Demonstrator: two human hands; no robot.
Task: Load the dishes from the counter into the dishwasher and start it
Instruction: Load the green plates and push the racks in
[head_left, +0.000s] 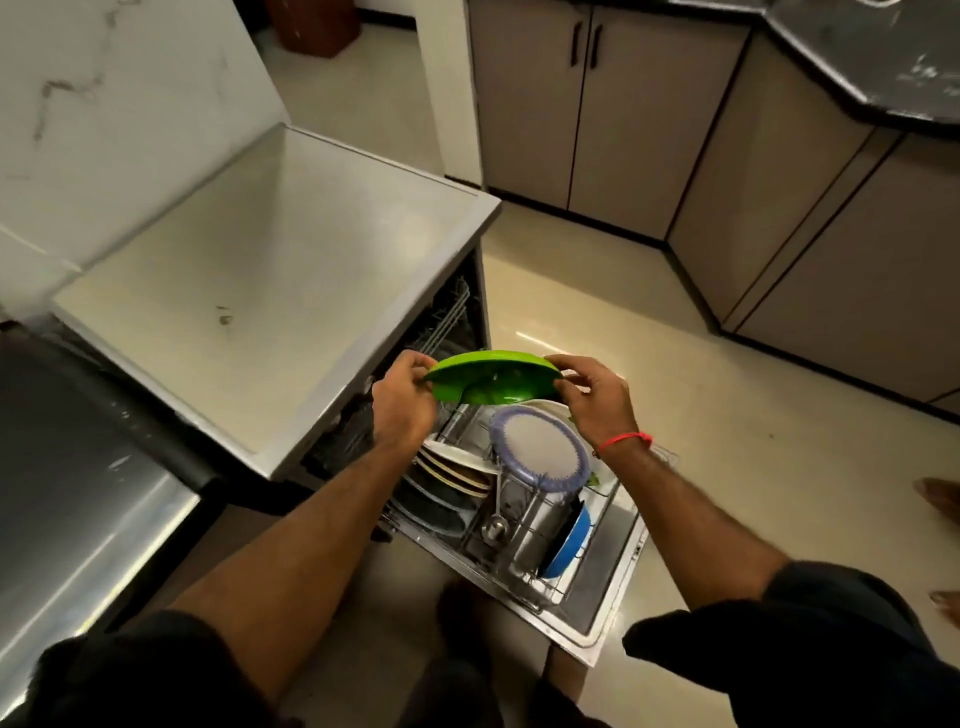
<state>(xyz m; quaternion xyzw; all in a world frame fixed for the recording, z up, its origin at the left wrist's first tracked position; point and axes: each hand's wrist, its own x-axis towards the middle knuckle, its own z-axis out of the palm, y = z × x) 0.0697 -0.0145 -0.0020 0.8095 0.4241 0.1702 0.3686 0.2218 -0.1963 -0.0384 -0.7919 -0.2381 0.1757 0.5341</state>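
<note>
We hold the green plate (493, 378) above the dishwasher rack (524, 519), left hand (404, 400) and right hand (597, 400) fingers pinching its opposite rims.

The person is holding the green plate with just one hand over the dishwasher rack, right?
Not quite. In the head view both hands hold the green plate: the left hand and the right hand each grip one edge, over the dishwasher rack.

Glossy green plastic plate (493, 382), wire metal rack (524, 540), polished floor (727, 441), matt grey counter (249, 291).
</note>
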